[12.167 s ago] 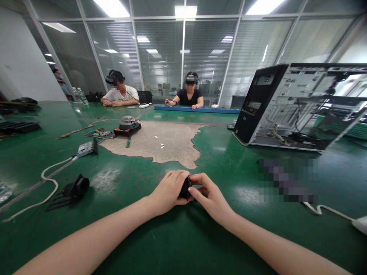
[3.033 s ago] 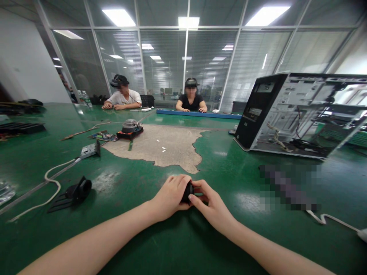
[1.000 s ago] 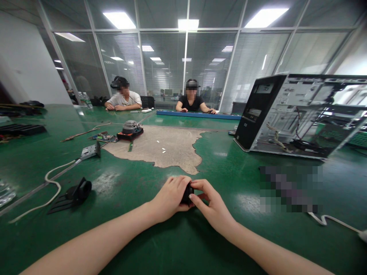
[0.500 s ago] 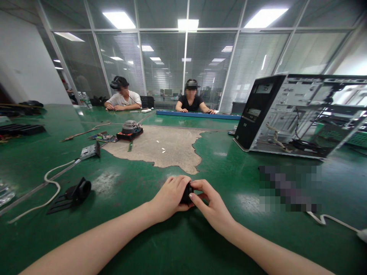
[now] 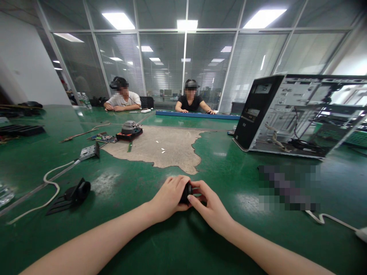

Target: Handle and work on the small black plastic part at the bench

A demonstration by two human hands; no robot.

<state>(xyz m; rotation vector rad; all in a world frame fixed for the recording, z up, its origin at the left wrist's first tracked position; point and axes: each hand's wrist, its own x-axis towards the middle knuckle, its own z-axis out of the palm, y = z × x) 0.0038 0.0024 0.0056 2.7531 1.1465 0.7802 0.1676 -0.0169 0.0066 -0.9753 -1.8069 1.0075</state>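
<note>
The left hand [image 5: 170,194] wraps over the back and left side of a small black rounded object [image 5: 185,193], its fingers closed around it, and covers much of its shape. The right hand [image 5: 211,200] meets the same object from the other side: its thumb and index finger pinch the right edge, while the remaining fingers curl behind, partly hidden. Held between the 2 hands, the object sits low at the near middle of a glossy green tabletop [image 5: 149,248]; whether it touches the surface cannot be told.

Just beyond the hands lies a bare beige patch with a ragged dark edge [image 5: 177,145], bearing 3 small white scraps [image 5: 163,152]. At its far left stands a grey domed device on a black-and-red base [image 5: 129,130], with a thin green strip [image 5: 130,147] near it.

Well to the left of the left hand rests a black plastic part with a ring and long prongs [image 5: 75,194]. To the right, an open black-and-silver computer case [image 5: 249,110] stands tilted in view. Across the table sit 2 people, in a white shirt [image 5: 130,100] and a black shirt [image 5: 190,102], behind a long blue bar [image 5: 197,115].
</note>
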